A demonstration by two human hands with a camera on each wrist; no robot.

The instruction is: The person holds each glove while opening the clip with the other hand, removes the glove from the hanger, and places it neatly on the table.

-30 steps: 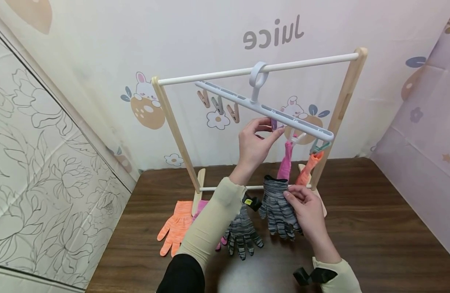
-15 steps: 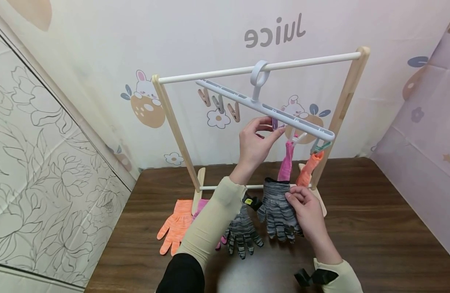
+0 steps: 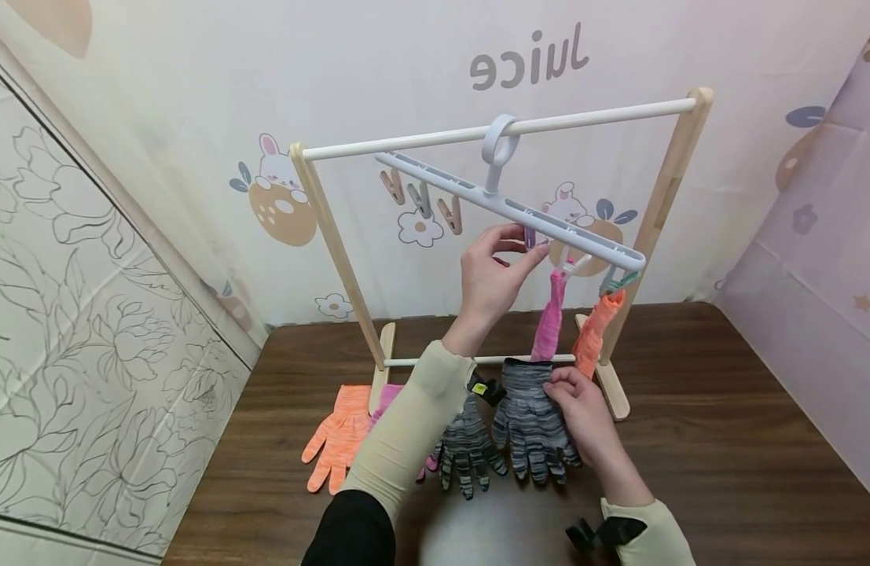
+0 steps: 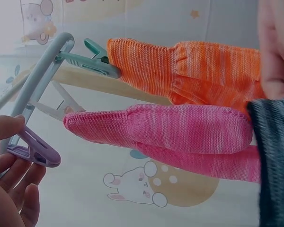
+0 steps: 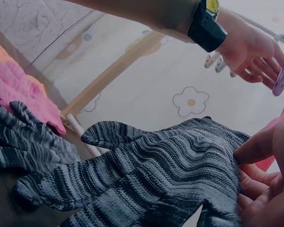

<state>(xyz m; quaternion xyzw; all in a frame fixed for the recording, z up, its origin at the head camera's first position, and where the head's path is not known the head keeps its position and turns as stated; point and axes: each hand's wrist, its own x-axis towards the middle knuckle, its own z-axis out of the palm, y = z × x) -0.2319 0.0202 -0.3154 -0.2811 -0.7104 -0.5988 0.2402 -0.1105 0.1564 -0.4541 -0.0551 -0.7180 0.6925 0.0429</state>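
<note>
My left hand (image 3: 493, 269) pinches a purple clothespin (image 4: 40, 147) that hangs under the pale blue hanger bar (image 3: 519, 214). Lower and to the right, my right hand (image 3: 581, 407) grips the side edge of a grey-and-black striped glove (image 3: 532, 420), whose cuff points up and fingers point down. Behind that glove, a pink glove (image 4: 180, 130) hangs from a white clothespin (image 4: 61, 105). Beside it an orange glove (image 4: 146, 66) hangs from a green clothespin (image 4: 92, 61). A second striped glove (image 3: 468, 452) lies on the table, left of the held one.
The hanger hooks over the white rail of a wooden stand (image 3: 338, 255). Three more clothespins (image 3: 420, 200) hang from its left half. On the brown table (image 3: 725, 440) lie an orange glove (image 3: 341, 432) and a pink glove (image 5: 26, 90), partly behind my left sleeve.
My right hand has lowered the striped glove slightly and shifted it a little left, so its cuff sits further below the clothespins. My left hand keeps its pinch on the purple clothespin.
</note>
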